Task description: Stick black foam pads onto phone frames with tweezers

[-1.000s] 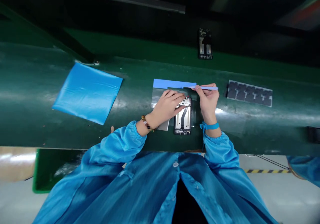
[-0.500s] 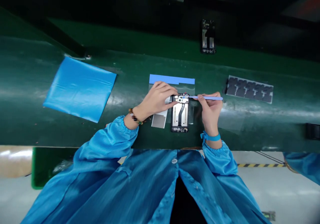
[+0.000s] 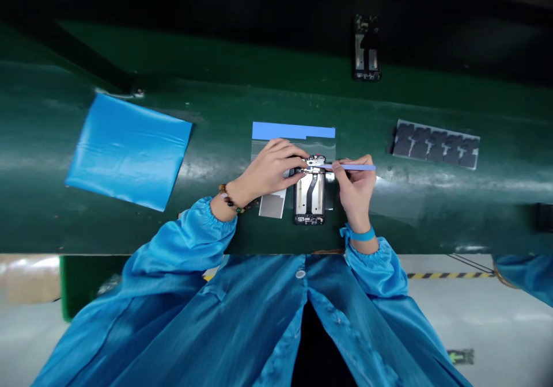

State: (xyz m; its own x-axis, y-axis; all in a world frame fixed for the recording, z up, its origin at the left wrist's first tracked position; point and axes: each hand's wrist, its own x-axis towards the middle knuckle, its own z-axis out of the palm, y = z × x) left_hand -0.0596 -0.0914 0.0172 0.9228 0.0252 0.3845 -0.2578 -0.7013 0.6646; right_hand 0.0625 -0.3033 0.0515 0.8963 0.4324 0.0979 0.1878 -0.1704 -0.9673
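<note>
Hands (image 3: 271, 169) (image 3: 356, 190), tool (image 3: 355, 167) seemingly on phone frame (image 3: 310, 196)

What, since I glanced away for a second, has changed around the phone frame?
The right hand brought its blue stick tool down from the blue-edged sheet to the top of the phone frame. The left hand slid off the frame's face to its top left corner. Frame, blue film and grey pad sheet stayed.

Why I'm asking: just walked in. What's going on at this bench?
A person in a blue smock works on an open phone frame on the green bench. The left hand grips its top end; the right hand holds a thin blue tool, tip at that same end. A blue sheet lies left, a pad sheet right.
</note>
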